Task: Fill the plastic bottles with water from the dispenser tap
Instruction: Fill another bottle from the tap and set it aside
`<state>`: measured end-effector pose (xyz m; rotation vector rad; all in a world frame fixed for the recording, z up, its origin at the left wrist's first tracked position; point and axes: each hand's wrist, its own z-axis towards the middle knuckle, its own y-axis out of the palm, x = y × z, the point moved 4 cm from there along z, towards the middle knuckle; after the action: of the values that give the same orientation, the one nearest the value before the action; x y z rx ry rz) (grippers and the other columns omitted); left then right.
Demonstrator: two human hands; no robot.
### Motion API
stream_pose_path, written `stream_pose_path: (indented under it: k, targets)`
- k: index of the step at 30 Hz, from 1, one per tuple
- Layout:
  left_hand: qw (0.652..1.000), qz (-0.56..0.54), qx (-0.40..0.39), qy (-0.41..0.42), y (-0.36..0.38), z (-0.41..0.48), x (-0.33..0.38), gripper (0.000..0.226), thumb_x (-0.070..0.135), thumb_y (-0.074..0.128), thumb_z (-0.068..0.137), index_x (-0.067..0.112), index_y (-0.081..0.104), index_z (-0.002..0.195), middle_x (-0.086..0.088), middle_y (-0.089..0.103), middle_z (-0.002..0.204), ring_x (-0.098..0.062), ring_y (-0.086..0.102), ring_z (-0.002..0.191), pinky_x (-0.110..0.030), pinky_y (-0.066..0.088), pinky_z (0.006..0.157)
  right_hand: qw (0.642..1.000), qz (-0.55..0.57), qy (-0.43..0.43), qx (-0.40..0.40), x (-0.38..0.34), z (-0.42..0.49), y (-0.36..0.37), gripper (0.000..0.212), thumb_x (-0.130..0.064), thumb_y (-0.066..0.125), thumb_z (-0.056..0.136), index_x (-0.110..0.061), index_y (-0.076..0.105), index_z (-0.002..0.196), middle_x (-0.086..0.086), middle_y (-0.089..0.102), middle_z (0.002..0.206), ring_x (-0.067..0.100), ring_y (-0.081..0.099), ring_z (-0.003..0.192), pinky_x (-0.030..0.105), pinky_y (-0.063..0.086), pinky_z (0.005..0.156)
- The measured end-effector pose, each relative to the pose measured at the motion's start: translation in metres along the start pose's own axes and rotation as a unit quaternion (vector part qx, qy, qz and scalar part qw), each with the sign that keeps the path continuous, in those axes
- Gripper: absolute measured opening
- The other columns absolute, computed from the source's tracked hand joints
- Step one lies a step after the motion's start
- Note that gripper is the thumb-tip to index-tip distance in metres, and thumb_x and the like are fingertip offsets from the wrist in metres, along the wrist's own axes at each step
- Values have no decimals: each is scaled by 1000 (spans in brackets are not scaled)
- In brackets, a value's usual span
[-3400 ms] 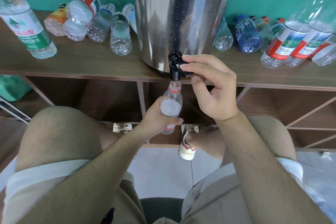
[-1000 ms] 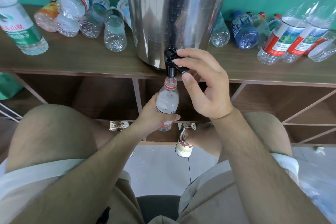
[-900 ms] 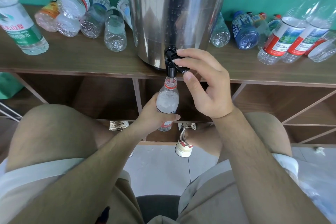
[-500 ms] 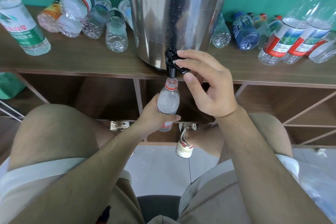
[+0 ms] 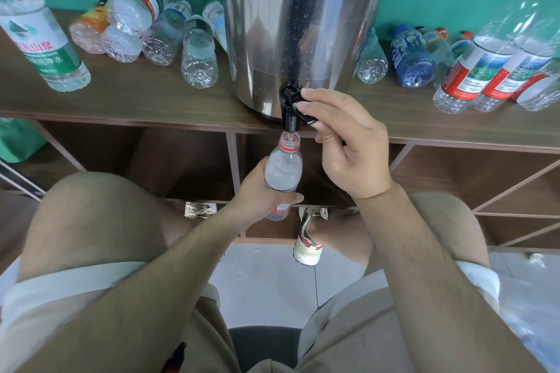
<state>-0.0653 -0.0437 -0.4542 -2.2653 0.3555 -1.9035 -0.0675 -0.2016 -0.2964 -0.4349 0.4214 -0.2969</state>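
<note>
Left hand (image 5: 260,194) wraps the open bottle (image 5: 284,171) at mid-body, upright, mouth directly under the black tap (image 5: 291,109); right hand (image 5: 348,142) pinches the tap lever; water level hard to read, possibly near the shoulder.

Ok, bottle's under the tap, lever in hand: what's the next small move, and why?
Probably ease the tap lever shut with the right hand. The bottle gripped in the left hand looks whitish with water up to its shoulder, its open mouth right under the spout, so little room seems left before overflow.
</note>
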Motion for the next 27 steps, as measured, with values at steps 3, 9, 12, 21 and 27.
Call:
stream_pose_path:
  k: [3, 9, 12, 21, 27]
  targets:
    - [1000, 8, 4, 2, 0, 1, -1, 90, 29, 95, 74, 34, 43, 146, 9, 59, 134, -20, 57, 127, -48, 52, 109, 1000, -4, 5, 2, -1, 1, 0, 30, 12, 52, 102, 2, 75, 120, 10, 66, 133, 19, 69, 111, 25, 58, 85]
    - [1000, 8, 2, 4, 0, 5, -5, 90, 29, 96, 72, 37, 43, 144, 12, 59, 130, -18, 58, 123, -42, 53, 106, 1000, -4, 15, 4, -2, 2, -2, 36, 20, 53, 98, 1, 75, 118, 8, 66, 133, 14, 67, 111, 24, 57, 85]
    - [1000, 5, 4, 5, 0, 6, -7, 89, 30, 96, 71, 40, 44, 142, 17, 59, 128, -12, 60, 116, -32, 53, 97, 1000, -4, 18, 10, -1, 2, -2, 40, 24, 52, 95, 1, 76, 117, 9, 67, 132, 9, 65, 110, 21, 56, 84]
    - [1000, -1, 2, 7, 0, 6, -7, 89, 27, 96, 73, 38, 43, 144, 14, 58, 129, -15, 58, 118, -35, 52, 101, 999, 3, 49, 17, -9, 22, -3, 31, 21, 53, 98, 5, 76, 112, 9, 70, 113, 5, 62, 98, 19, 50, 86]
    - [1000, 12, 1, 11, 1, 5, -7, 85, 27, 94, 75, 39, 42, 141, 17, 56, 124, -11, 57, 114, -30, 52, 97, 991, 49, 121, 36, -6, 48, 8, 24, -5, 63, 105, -3, 73, 126, 0, 72, 101, 8, 66, 99, 24, 52, 92]
